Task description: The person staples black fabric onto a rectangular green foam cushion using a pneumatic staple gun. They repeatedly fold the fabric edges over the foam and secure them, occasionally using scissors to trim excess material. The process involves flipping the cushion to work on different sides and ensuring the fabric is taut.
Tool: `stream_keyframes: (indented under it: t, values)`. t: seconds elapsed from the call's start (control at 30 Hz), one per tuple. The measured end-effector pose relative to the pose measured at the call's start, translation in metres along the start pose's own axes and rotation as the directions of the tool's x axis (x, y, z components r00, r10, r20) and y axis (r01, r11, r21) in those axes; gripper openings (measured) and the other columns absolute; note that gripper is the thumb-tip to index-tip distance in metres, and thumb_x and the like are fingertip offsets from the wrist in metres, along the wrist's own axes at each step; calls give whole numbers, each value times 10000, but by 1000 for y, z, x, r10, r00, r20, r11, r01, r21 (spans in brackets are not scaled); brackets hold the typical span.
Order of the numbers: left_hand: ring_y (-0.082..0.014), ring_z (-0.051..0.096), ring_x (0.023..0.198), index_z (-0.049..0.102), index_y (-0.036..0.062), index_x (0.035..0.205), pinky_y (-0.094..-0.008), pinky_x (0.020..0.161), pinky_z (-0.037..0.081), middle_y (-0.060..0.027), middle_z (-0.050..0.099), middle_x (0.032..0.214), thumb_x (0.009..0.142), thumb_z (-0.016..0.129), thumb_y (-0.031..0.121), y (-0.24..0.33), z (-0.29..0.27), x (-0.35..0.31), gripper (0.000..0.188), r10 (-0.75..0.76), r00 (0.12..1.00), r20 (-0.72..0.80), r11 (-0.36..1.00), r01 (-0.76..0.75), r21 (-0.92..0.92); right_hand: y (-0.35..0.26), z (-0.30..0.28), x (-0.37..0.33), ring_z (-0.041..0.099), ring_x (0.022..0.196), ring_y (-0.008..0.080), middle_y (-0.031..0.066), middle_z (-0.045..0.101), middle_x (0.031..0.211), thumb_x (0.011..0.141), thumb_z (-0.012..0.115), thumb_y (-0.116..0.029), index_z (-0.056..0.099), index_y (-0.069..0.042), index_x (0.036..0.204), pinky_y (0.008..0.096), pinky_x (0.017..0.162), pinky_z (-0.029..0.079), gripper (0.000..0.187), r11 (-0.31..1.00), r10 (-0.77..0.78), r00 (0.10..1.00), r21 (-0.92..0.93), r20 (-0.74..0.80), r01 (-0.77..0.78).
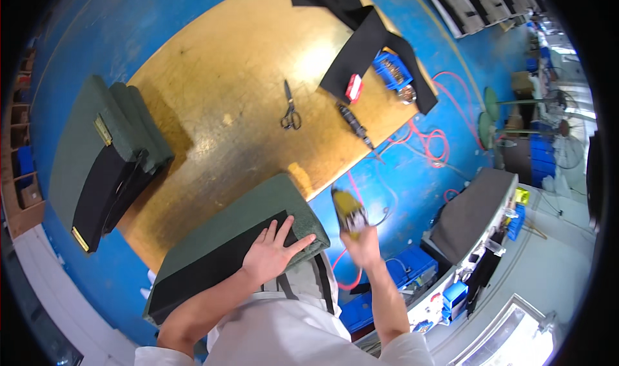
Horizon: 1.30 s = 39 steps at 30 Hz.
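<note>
The green cushion (242, 219) lies across the near edge of the table (219, 121), open surface beyond. It is boxy, with a black band (209, 263). The left hand (269, 255) rests there, fingers spread; the right hand (362, 245) grasps a yellow tool (349, 208) (rather blurred).

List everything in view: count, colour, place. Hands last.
table: 1, tan, centre
padded block: 1, green and black, table's near side
padded pieces: 2+, green and black, table's left
scissors: 1, black, table's middle
cloth strips: 2+, black, table's far right
small box: 1, red and white, table's right
open bin: 1, blue, table's right
slim tool: 1, black, table's right edge
hose: 1+, red, floor at right
cushion: 1, grey, far right
crates: several, blue, lower right
hand tool: 1, yellow, right of padded block
left hand: 1, bare, on padded block
right hand: 1, bare, gripping hand tool
</note>
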<state>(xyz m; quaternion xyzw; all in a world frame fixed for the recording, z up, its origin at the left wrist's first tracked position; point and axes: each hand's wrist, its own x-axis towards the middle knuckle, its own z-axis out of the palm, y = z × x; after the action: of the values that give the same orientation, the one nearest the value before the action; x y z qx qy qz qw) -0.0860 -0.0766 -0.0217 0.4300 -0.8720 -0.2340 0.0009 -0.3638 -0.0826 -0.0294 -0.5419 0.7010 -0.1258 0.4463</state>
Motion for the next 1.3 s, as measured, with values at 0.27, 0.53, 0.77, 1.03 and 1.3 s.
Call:
stream_keyframes:
  t: [0.27, 0.53, 0.77, 1.03, 1.3]
  values:
    - [-522, 572, 1301, 459, 377, 1563, -514, 1024, 537, -298, 356, 1617, 989, 535, 187, -4, 5, -4, 609, 50, 995, 91, 999, -50, -1, -51, 25, -120, 736, 760, 380, 231, 723, 820, 793, 772, -161, 677, 22, 1142, 411, 717, 571, 405, 988, 154, 988, 32, -4, -154]
    - [-509, 593, 1277, 549, 350, 1504, -500, 979, 558, -301, 359, 1617, 982, 549, 193, -11, 3, -10, 545, 59, 996, 59, 998, -57, -40, -60, 33, -109, 726, 767, 409, 235, 712, 793, 795, 758, -187, 674, 37, 1027, 429, 700, 564, 333, 984, 179, 983, -2, 38, -179]
    - [-474, 574, 1328, 674, 328, 1383, -464, 1047, 532, -268, 309, 1658, 955, 579, 214, -15, 3, -16, 453, 96, 994, 47, 995, -95, -29, -70, 35, -110, 703, 758, 445, 244, 704, 781, 785, 755, -177, 668, 24, 1071, 460, 700, 563, 360, 995, 89, 995, -58, 51, -86]
    - [-455, 503, 1406, 787, 261, 1213, -492, 1128, 467, -217, 310, 1673, 883, 665, 145, -20, 7, -30, 370, 123, 992, -31, 960, -127, -249, -81, 34, -115, 702, 780, 465, 264, 696, 785, 774, 749, -165, 646, 14, 1131, 476, 700, 563, 412, 988, 94, 986, -134, 138, -75]
    - [-357, 325, 1552, 694, 55, 1352, -434, 1269, 241, -154, 416, 1646, 995, 645, 159, -71, 18, -53, 375, 77, 983, 166, -56, 170, -984, -70, 53, -133, 714, 737, 437, 239, 715, 787, 771, 747, -164, 668, 24, 1090, 444, 691, 563, 378, 998, 59, 995, -16, 85, -58]
